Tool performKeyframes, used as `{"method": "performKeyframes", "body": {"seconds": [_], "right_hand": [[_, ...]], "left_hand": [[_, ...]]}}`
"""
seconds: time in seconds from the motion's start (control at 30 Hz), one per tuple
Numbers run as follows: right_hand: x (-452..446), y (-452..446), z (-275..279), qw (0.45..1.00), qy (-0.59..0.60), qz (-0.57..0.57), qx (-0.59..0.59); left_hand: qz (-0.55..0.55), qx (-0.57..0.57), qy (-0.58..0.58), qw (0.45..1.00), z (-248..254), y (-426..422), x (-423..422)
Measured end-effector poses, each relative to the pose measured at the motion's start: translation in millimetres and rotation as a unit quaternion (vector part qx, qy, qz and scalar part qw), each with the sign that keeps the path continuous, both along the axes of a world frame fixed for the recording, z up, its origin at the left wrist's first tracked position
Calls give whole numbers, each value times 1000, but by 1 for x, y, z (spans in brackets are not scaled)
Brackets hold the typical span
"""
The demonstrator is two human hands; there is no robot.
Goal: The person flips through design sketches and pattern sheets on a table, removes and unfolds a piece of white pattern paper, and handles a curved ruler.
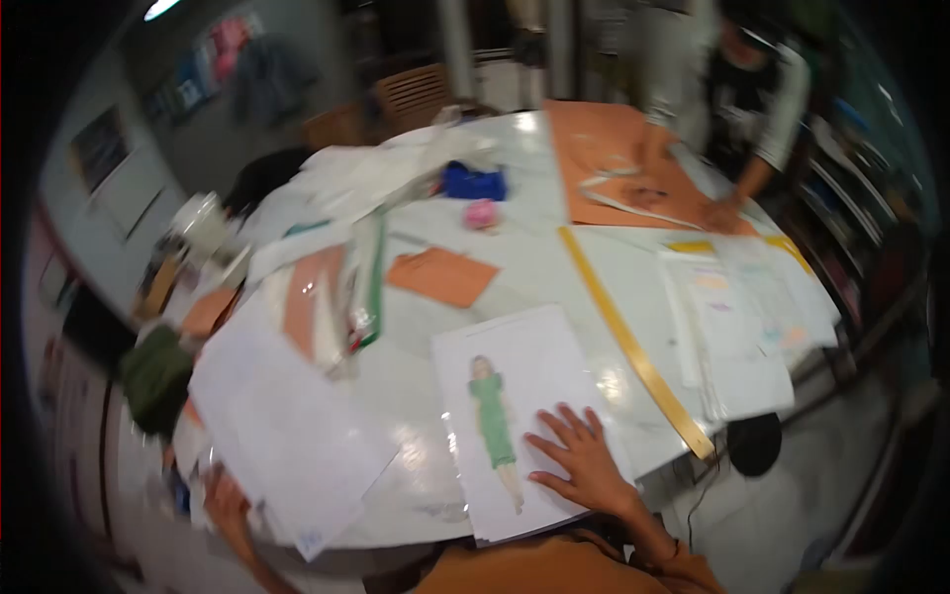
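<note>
My right hand (579, 463) lies flat with its fingers spread on a white sheet (554, 346) that seems to be in a clear sleeve. A drawing of a figure in a green dress (489, 408) shows on this sheet, just left of my fingertips. At the table's near left edge, my left hand (228, 503) is beside the lower edge of large white papers (287, 426). Its fingers are blurred and partly hidden, so whether they grip the papers cannot be made out.
A yellow ruler (633, 351) lies right of the drawing, near papers in clear sleeves (732, 337). Beyond are an orange fabric piece (442, 275), a pink item (481, 214) and a blue item (473, 181). Across the table (534, 262), a person (742, 89) works over orange material (594, 148).
</note>
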State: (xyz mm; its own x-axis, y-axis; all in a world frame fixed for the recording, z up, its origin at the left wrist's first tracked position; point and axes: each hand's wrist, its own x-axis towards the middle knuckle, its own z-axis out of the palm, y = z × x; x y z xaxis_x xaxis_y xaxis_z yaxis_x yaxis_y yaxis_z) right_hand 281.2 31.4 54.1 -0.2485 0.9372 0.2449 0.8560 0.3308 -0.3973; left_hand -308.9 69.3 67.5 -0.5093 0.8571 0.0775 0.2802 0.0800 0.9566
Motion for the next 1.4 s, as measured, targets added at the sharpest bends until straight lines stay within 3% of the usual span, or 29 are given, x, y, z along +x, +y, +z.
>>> {"method": "performKeyframes", "body": {"seconds": [0.03, 0.07, 0.1, 0.13, 0.17, 0.2, 0.3, 0.33, 0.4, 0.5, 0.83, 0.93, 1.03, 1.2, 1.4], "right_hand": [[0, 1, 1, 1000, -2, 5, 0], [-1, 1, 2, 1000, 5, 2, -7], [-2, 2, 3, 1000, 13, 4, -11], [-4, 1, 5, 1000, 22, 3, -18], [-6, 2, 7, 1000, 21, 5, -23], [-7, 1, 8, 999, 20, 3, -29], [-8, 1, 7, 999, 18, 4, -38], [-8, 1, 7, 999, 18, 2, -40], [-7, 0, 6, 999, 10, 8, -45], [-9, -1, 7, 999, 11, 7, -43], [-12, -2, 6, 999, -27, 9, -42], [-13, -2, 7, 998, -35, 12, -46], [-13, -2, 10, 998, -36, 25, -51], [-1, -2, 13, 995, 38, 49, -81], [-2, -6, 39, 962, 239, 17, -130]], "left_hand": [[-11, 77, 68, 995, -6, -5, 20], [-4, 205, 299, 932, -42, -1, -3], [75, 100, 234, 964, -52, -9, 8], [71, -4, 206, 976, -29, -12, 32], [73, 57, 155, 984, -54, -12, 23], [56, 61, 271, 959, -36, -12, 46], [26, -91, 395, 914, -19, -11, 68], [35, -88, 459, 884, -20, -12, 73], [92, -118, 398, 905, 0, -15, 98], [94, -159, 384, 905, -9, -16, 93], [118, -115, 360, 918, -15, -40, 106], [62, -91, 39, 993, -8, -49, 112], [-38, -36, -311, 949, 4, -57, 107], [-74, 26, -313, 947, 21, -67, 117], [-154, 63, -252, 953, 64, -75, 160]]}}
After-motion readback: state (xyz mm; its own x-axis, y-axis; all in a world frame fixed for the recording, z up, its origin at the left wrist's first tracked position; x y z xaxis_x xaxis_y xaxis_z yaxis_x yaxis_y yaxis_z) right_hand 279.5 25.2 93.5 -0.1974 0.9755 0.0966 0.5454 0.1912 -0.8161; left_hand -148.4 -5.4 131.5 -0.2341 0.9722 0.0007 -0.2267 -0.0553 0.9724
